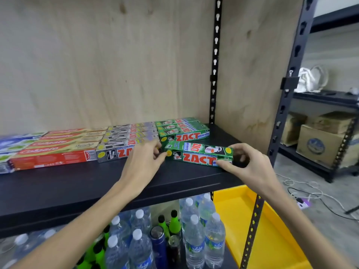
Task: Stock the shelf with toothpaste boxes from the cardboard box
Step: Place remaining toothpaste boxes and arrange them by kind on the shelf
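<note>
A green Zact toothpaste box (198,153) lies slightly skewed on the black shelf (97,183), just in front of a row of matching green Zact boxes (182,131). My left hand (143,162) pinches its left end and my right hand (250,164) grips its right end. To the left stand rows of silver Zact boxes (120,144), red Colgate boxes (58,152) and blue-white boxes (11,144). The cardboard supply box is out of sight.
Plywood forms the shelf's back and right side wall (252,74). Black slotted posts (287,94) frame the rack. Below are water bottles (194,230) and green-capped bottles (167,224). A yellow tray (252,230) sits lower right. Cartons (320,140) fill a neighbouring rack; cables (310,191) lie on the floor.
</note>
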`<state>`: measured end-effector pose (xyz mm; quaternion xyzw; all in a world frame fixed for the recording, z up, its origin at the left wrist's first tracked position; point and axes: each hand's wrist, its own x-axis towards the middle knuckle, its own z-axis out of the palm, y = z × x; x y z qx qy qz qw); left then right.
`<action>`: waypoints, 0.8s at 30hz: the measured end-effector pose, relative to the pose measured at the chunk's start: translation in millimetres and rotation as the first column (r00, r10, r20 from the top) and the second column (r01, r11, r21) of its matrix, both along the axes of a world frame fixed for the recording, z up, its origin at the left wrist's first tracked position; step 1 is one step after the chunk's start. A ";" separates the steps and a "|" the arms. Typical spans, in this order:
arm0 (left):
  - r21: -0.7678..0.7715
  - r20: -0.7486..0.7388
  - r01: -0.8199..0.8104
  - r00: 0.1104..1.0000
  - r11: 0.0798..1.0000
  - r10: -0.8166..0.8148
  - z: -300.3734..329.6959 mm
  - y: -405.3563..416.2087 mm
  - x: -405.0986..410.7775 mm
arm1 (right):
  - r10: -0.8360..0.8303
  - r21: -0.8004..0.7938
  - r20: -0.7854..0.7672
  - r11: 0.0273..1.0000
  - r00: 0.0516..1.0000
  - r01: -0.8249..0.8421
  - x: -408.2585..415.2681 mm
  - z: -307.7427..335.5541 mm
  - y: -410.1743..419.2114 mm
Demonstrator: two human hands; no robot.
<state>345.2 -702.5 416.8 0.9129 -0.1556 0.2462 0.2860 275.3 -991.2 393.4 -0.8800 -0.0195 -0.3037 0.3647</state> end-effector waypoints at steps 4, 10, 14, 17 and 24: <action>-0.185 -0.056 0.063 0.996 0.981 -0.074 0.7 -12.5 -15.4 | -0.069 0.113 0.106 0.992 0.992 0.057 -8.7 -12.6 24.9; -0.221 -0.239 0.201 0.937 0.954 -0.253 -7.2 -39.2 -53.7 | -0.143 0.047 0.277 0.990 0.950 0.135 -32.3 -27.8 70.9; -0.227 -0.345 0.294 0.867 0.928 -0.359 2.9 -35.0 -60.6 | -0.012 0.032 0.332 0.999 0.943 0.001 -44.0 -36.1 89.9; -0.193 -0.370 0.342 0.843 0.920 -0.391 2.9 -28.4 -57.1 | 0.076 -0.026 0.323 0.997 0.944 -0.071 -45.3 -37.6 101.1; -0.044 -0.273 0.327 0.905 0.944 -0.327 9.0 -4.6 -25.9 | -0.088 0.011 0.161 0.996 0.983 0.087 -6.5 -15.7 80.5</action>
